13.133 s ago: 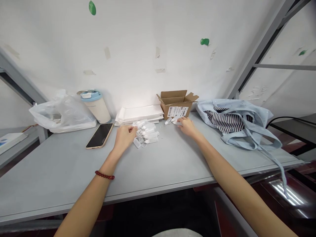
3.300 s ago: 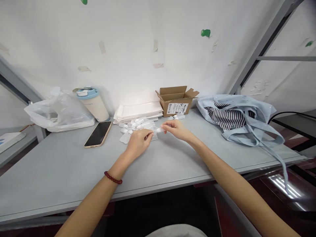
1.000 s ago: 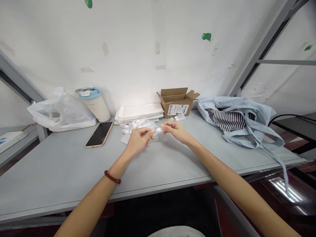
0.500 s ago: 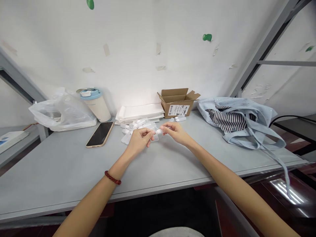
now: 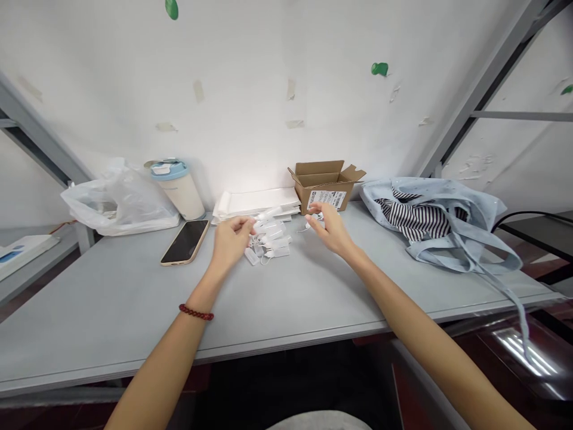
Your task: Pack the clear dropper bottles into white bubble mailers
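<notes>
The phone (image 5: 185, 242) is placed just left of the left hand (image 5: 231, 242). The left thumb and forefinger are narrowed at the pile (image 5: 275, 232), immediately right; whether a piece is gripped cannot be told. A smaller group (image 5: 307, 226) is partly covered by the right hand (image 5: 331, 230), its thumb and fingers spread. The box (image 5: 305, 197) is set beyond. The hands have just been parted; joint handling of one piece is judged complete.

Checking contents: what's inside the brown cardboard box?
Upper inner walls of the brown cardboard box show; its front hides the bottom and any contents there. The right hand is outside.
</notes>
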{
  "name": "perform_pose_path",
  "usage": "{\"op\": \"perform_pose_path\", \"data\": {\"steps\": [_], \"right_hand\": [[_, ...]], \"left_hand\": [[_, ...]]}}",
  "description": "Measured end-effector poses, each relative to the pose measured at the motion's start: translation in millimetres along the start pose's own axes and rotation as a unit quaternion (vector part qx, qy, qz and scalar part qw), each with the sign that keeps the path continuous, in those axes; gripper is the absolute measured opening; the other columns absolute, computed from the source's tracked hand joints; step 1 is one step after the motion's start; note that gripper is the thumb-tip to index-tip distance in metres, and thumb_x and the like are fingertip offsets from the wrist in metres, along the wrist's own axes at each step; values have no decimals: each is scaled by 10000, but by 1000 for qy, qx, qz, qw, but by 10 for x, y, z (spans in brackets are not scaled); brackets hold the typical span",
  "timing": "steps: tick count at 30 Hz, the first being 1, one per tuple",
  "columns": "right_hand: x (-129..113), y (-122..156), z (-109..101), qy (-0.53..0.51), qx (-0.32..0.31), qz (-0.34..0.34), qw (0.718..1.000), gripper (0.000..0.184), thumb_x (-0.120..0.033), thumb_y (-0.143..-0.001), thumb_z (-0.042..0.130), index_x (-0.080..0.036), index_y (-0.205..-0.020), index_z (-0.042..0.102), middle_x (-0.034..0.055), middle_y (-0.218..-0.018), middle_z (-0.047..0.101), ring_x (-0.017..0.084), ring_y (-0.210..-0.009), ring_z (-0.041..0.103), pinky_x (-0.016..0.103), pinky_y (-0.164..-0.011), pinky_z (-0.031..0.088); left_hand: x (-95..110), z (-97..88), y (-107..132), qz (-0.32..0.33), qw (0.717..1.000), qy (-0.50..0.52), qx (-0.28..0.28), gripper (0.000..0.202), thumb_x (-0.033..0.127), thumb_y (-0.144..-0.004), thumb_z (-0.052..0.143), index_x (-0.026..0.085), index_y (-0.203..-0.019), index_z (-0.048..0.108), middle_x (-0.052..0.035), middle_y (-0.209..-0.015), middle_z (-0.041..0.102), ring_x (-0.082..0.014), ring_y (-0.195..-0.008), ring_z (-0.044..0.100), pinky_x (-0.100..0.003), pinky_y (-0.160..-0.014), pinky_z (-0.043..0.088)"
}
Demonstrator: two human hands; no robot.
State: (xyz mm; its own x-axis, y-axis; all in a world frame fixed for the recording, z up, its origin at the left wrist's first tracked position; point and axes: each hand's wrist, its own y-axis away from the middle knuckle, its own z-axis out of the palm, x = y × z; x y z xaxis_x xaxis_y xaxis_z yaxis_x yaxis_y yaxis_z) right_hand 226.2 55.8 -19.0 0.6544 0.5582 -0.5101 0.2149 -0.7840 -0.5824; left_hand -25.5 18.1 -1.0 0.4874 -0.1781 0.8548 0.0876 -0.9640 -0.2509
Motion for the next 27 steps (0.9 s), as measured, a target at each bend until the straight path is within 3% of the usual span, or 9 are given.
{"op": "perform_pose_path", "data": {"steps": [4,9,19,27], "right_hand": [[370,-79,-20,107,4,10,994,310,-331,-939,591,-189,-1214,573,82,-1268,576,239,-1103,588,474,-926,489],[674,-89,-21,195,-20,18,980,316,-324,-940,593,-186,-1223,568,86,-1269,575,232,-1079,602,454,-897,511],[568,-45,207,242,-110,-74,961,357,-314,-938,596,-197,-1271,540,91,-1339,532,254,-1142,573,484,-933,491],[602,-51,280,230,-144,-86,959,301,-323,-941,592,-182,-1207,576,79,-1243,591,226,-1064,611,449,-892,514]], "left_hand": [[-143,-179,-119,-10,998,-36,50,232,327,-942,583,136,-1067,620,-47,-994,659,-159,-795,654,-322,-686,564],[-207,-153,-152,-20,996,-75,42,255,328,-932,597,140,-1101,620,-54,-1070,651,-199,-885,657,-365,-753,565],[-109,-115,-85,-18,989,-115,91,245,334,-934,592,133,-1069,629,-49,-1036,660,-190,-862,658,-361,-748,561],[-27,-46,-11,17,989,-92,116,219,326,-950,571,131,-1033,626,-34,-936,664,-149,-761,652,-326,-694,560]]}}
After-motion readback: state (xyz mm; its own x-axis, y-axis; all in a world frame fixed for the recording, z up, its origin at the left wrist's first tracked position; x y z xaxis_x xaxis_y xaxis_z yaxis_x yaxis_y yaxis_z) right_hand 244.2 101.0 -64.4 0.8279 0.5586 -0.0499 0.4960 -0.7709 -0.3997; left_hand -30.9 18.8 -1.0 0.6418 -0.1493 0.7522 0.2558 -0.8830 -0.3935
